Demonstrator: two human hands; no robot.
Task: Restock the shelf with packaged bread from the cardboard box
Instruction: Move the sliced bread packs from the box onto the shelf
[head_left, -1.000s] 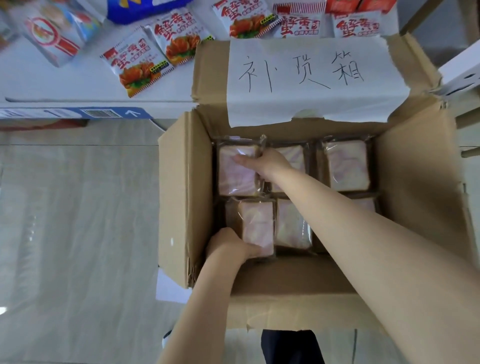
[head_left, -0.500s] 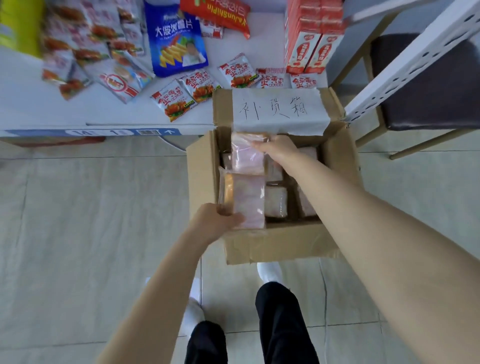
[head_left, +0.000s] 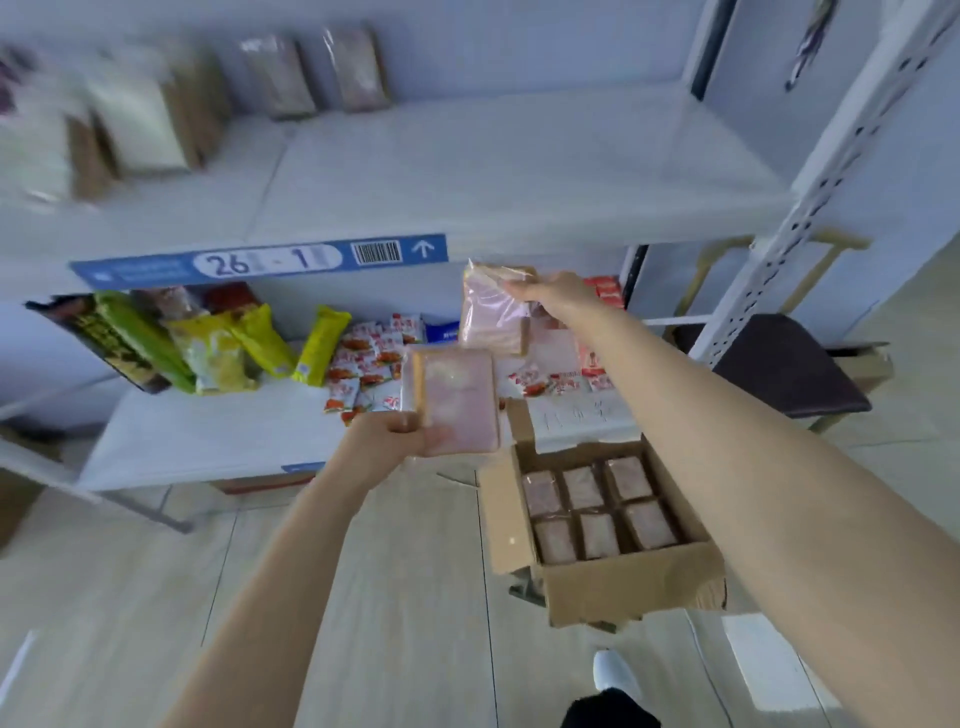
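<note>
My left hand (head_left: 387, 441) grips a pink-swirled packaged bread (head_left: 457, 402) by its lower left corner, held up in front of the lower shelf. My right hand (head_left: 553, 295) pinches a second bread pack (head_left: 491, 314) by its top edge, higher up, just below the upper shelf (head_left: 467, 171). The open cardboard box (head_left: 623, 582) stands on the floor at the lower right with several bread packs (head_left: 597, 504) still in it. Two similar packs (head_left: 317, 73) stand at the back of the upper shelf.
The lower shelf (head_left: 208, 436) holds yellow and green snack bags (head_left: 234, 348) and several small red-and-white packets (head_left: 369, 364). Blurred bags (head_left: 130, 119) fill the upper shelf's left side. A perforated white upright (head_left: 810, 208) and a dark stool (head_left: 779, 364) stand on the right.
Both hands have lifted their bread packs out of the box and up toward the shelves. My view has risen from the box to the shelving.
</note>
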